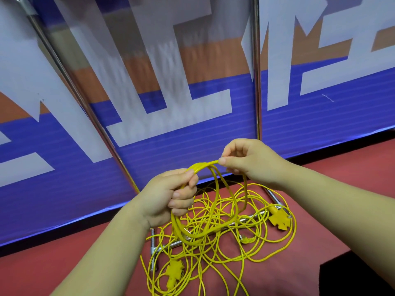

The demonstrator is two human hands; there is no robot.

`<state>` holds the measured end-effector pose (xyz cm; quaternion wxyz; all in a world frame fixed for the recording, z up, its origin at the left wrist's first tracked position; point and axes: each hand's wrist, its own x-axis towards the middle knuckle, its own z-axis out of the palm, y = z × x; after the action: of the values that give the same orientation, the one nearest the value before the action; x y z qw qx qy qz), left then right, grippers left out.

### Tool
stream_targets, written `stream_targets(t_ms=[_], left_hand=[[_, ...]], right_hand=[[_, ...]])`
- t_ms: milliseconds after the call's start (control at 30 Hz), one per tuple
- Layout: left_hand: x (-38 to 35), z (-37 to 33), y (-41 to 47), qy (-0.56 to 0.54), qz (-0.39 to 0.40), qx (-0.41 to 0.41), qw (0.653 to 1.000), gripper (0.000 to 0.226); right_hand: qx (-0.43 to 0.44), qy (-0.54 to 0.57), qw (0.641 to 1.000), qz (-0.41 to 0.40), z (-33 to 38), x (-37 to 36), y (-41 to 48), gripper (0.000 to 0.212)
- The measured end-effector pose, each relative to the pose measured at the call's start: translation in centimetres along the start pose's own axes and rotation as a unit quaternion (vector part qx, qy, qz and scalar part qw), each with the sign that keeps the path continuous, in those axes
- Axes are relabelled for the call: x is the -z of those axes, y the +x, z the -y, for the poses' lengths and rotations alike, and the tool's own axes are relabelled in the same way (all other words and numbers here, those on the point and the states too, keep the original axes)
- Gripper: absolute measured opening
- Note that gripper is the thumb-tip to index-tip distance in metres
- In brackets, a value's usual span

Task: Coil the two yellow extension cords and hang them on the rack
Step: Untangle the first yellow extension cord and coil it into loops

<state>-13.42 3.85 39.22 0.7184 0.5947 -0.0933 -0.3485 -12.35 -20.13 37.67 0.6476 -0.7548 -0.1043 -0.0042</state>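
A yellow cord coil (213, 210) of a few loops hangs between my hands above the floor. My left hand (171, 195) grips the coil's left side. My right hand (245, 159) pinches the top of the bundle between thumb and fingers. Below, loose yellow cord (252, 251) lies tangled on the red floor, draped over the rack's base bar (250, 220). One yellow socket block (279, 218) rests at the right of the tangle, another socket block (174, 272) at the lower left. The rack's two metal poles (255, 67) rise in front of me.
A blue, white and orange banner wall (192, 99) stands right behind the rack. The left pole (85, 103) slants up to the left. A dark object (359, 274) fills the lower right corner. Red floor (352, 189) extends to the right.
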Motion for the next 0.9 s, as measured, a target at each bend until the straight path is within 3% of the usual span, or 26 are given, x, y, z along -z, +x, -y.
stream_targets(t_ms=[133,333,533,833,900], left_hand=[[1.2,-0.5,-0.5,-0.053,0.064,-0.002,0.997,0.036],[3.1,-1.6,-1.2,-0.115,0.084,-0.037,0.989,0.037],[4.0,-1.5,-1.3,-0.148,0.140,-0.020,0.979,0.037],[1.8,0.5,-0.4,0.050,-0.040,-0.016,0.998,0.034],[1.5,0.4,-0.2,0.038,-0.059,-0.001,0.998,0.048]], right_hand=[[-0.014,0.018,0.998,0.056,0.4,-0.1,-0.5,0.009],[-0.035,0.024,0.989,0.140,0.5,0.6,-1.0,0.018],[-0.020,-0.022,0.993,0.113,0.1,0.3,-0.9,0.018],[-0.010,0.047,0.998,0.033,0.9,-0.5,-0.4,0.012],[-0.009,0.028,0.999,0.031,0.9,-0.5,-0.4,0.010]])
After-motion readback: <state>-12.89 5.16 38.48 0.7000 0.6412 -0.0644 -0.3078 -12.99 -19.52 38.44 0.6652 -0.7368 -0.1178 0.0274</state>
